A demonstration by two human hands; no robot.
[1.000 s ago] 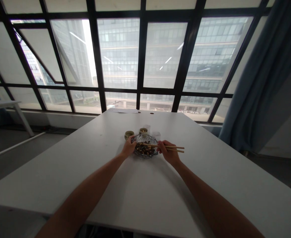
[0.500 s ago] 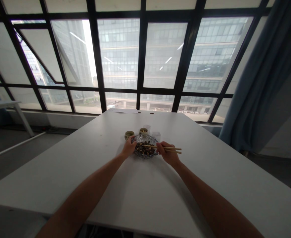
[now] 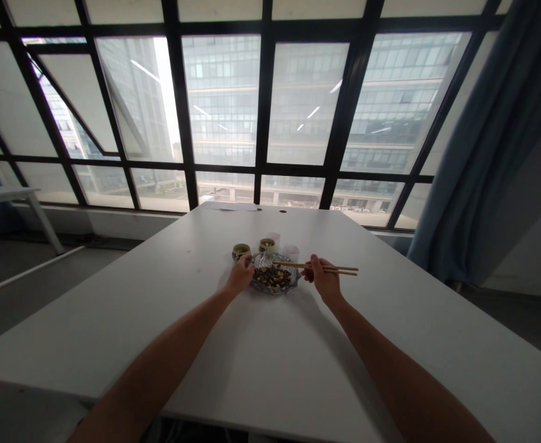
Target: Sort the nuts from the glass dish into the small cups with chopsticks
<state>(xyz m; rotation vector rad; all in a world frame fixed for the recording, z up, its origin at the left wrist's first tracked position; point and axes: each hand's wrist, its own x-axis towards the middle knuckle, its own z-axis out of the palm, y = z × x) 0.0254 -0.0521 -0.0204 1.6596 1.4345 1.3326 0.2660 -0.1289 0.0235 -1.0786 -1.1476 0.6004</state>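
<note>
A clear glass bowl point(image 3: 293, 284) stands on the table, holding a mix of dark seeds and paler nuts point(image 3: 272, 277). My left hand point(image 3: 241, 275) grips its left rim. In my right hand point(image 3: 323, 277), at the bowl's right side, is a pair of wooden chopsticks point(image 3: 341, 270). Their tips reach left over the far part of the bowl; a small dark bit seems to be at them, too small to name. Behind the bowl are two small patterned cups, a left cup point(image 3: 241, 251) and a middle cup point(image 3: 267, 245) with pale pieces inside.
Clear plastic cups sit behind the bowl, one at the right point(image 3: 292, 252) partly hidden. White paper point(image 3: 231, 207) lies at the far edge of the white table point(image 3: 196, 344). Beyond are large windows, and a blue curtain point(image 3: 464, 166) hangs at the right.
My right hand has moved right and slightly up with the chopsticks, so their tips have left the seeds and nuts. My left hand stays at the bowl's rim.
</note>
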